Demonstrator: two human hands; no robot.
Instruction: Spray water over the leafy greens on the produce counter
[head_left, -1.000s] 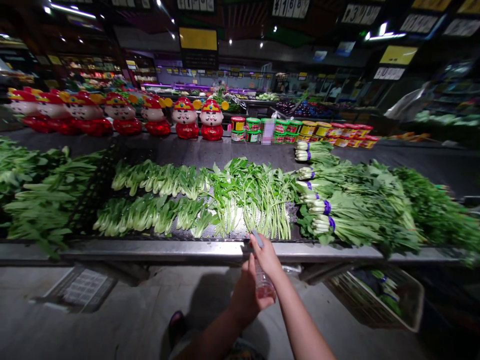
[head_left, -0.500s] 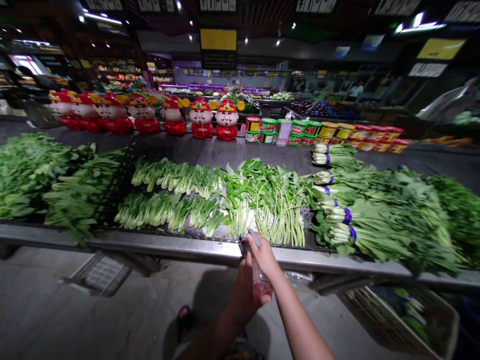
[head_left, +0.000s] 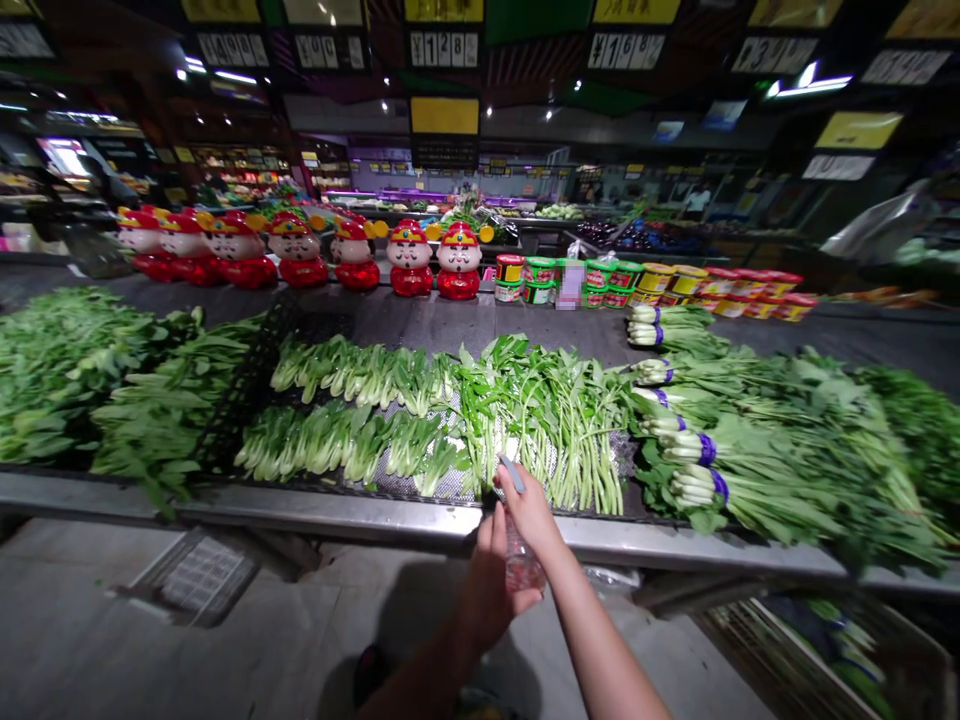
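Both my hands meet on a small clear spray bottle (head_left: 520, 566) in front of the metal counter edge (head_left: 360, 508). My left hand (head_left: 486, 588) wraps around the bottle's body from below. My right hand (head_left: 531, 508) grips its top, fingers closed by the grey nozzle (head_left: 511, 472). The nozzle points toward long-stemmed leafy greens (head_left: 555, 420) lying on the stall just ahead. Rows of bok choy (head_left: 352, 410) lie to the left of them.
Bundled greens with purple bands (head_left: 720, 440) fill the right of the stall, loose leafy greens (head_left: 82, 370) the left. Red figurines (head_left: 300, 250) and coloured tubs (head_left: 637, 280) line the back. A floor grate (head_left: 191, 575) lies lower left, a crate (head_left: 832, 640) lower right.
The view has shifted, so the stall sits slightly lower and further right in view. My hands keep the same hold on the bottle.
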